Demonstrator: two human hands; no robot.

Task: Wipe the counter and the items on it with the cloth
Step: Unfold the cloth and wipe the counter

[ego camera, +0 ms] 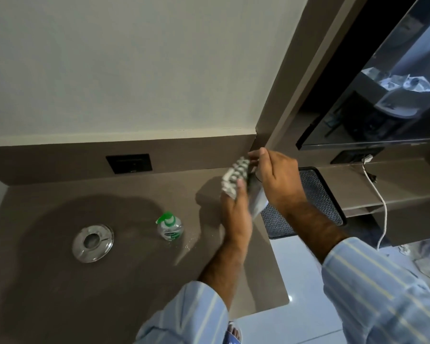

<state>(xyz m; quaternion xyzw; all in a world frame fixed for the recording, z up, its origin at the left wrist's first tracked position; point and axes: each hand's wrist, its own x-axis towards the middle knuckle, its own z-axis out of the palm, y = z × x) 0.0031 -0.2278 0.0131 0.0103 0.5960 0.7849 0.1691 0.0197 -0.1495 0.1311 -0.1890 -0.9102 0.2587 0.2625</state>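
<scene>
Striped sleeves (372,289) lead to both hands above the brown counter (60,281). Left hand (236,214) grips the cloth (235,176) (grey-white, patterned, bunched); right hand (274,175) pinches its top edge.

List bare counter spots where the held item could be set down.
Free: counter left of and in front of the ashtray; strip between wall socket and pump bottle; near-right corner beside the left hand. Crowded: between ashtray and bottle, and by the black mat.
</scene>
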